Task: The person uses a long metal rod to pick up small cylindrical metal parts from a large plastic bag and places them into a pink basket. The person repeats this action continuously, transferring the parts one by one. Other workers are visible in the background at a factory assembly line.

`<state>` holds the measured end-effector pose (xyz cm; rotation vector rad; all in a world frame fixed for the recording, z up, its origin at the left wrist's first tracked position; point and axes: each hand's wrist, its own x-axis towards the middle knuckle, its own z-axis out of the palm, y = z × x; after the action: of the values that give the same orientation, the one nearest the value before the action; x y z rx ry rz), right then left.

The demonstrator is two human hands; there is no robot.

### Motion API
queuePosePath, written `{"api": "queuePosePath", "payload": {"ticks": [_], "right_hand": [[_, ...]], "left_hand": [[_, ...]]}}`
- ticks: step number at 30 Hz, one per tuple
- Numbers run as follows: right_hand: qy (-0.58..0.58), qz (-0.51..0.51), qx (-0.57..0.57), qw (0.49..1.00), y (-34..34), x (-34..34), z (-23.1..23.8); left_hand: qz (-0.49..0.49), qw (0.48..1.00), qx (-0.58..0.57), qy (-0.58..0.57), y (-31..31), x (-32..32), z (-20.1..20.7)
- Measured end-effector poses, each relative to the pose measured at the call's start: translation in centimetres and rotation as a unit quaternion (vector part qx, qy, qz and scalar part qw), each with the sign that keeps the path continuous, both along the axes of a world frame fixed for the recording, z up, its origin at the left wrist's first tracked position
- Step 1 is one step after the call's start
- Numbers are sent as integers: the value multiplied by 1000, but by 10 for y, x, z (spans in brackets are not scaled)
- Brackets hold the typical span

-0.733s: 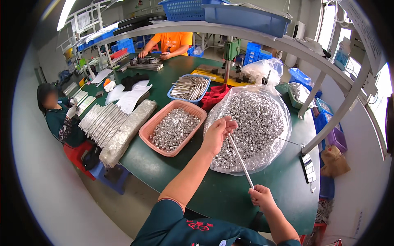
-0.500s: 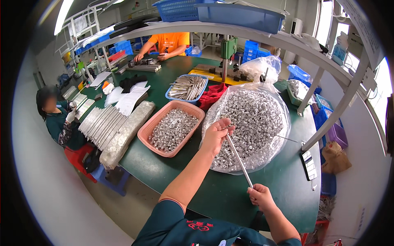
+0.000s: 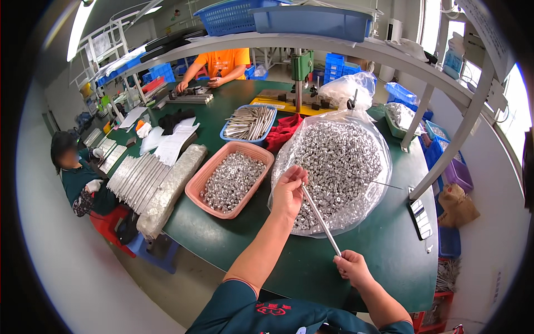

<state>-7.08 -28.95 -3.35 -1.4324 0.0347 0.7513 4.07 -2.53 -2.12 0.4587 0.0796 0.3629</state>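
Note:
My right hand (image 3: 353,267) is closed around the lower end of a slim silver metal tube (image 3: 321,219). The tube slants up and left to my left hand (image 3: 289,192), whose curled fingers meet its far end. Whatever lies inside those fingers is too small and hidden to make out. Just beyond my left hand, a large clear plastic bag (image 3: 384,200) lies open, heaped with small silver metal rings (image 3: 339,156). To the left stands a pink plastic basket (image 3: 192,192) with more such small metal pieces (image 3: 231,181).
A blue basket of metal rods (image 3: 250,122) and a red cloth (image 3: 285,131) lie farther back. Stacked tubes (image 3: 136,178) and a wrapped bundle (image 3: 171,189) are at left. A phone (image 3: 421,219) lies at right, under a shelf frame (image 3: 450,150). Two co-workers sit across and left.
My left hand has shifted slightly left and down along with the tube's far end, its fingers more upright. My right hand keeps its hold. The view has turned a little.

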Motion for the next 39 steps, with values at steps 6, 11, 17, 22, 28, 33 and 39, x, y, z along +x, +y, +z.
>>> {"api": "queuePosePath", "payload": {"ticks": [6, 11, 17, 22, 28, 33, 39], "right_hand": [[3, 2, -3, 1000, 1, -1, -1], [3, 1, -4, 1000, 2, -2, -1], [-2, -3, -18, 1000, -2, -2, -4], [-29, 19, -47, 998, -2, -1, -2], [-37, 23, -60, 997, -3, -2, -1], [-24, 14, -46, 999, -4, 0, -3], [-36, 18, -56, 998, -4, -2, -4]], "left_hand": [[15, 1000, -4, -9, 3, 3, -9], [1, 1000, -2, -2, 4, 1, -7], [-116, 993, -22, 13, 7, 1, -11], [-186, 982, -37, -6, 10, 2, -19], [-185, 979, -81, -27, 14, 3, -21], [-143, 986, -70, 44, 8, -3, -6], [-179, 978, -60, 86, 14, -12, -3]]}}
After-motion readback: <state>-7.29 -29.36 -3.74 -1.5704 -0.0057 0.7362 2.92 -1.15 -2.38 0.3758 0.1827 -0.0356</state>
